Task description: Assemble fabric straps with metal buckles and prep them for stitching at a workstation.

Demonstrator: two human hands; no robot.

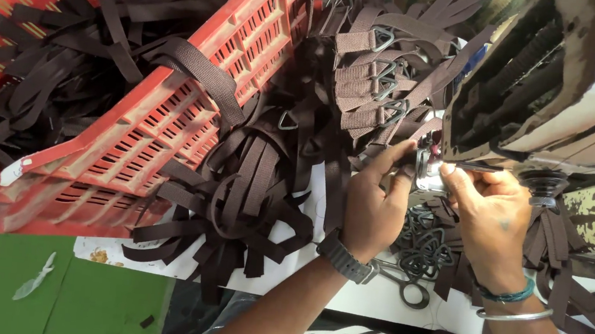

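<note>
Brown woven webbing strap (410,144), limp and light, sits under the grey sewing machine head (561,78). My left hand (375,206) pinches it flat; my right hand (491,208) closes on its metal end; the stiff stitched fold seems the best grip.

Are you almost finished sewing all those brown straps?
Not nearly. Some looks done: a bundle of brown webbing straps with metal triangle rings lies behind the worn cream sewing machine. In hand: the left hand and right hand work at the needle. Left: the red plastic crate holds many plain dark brown straps, and loose metal rings wait.
</note>
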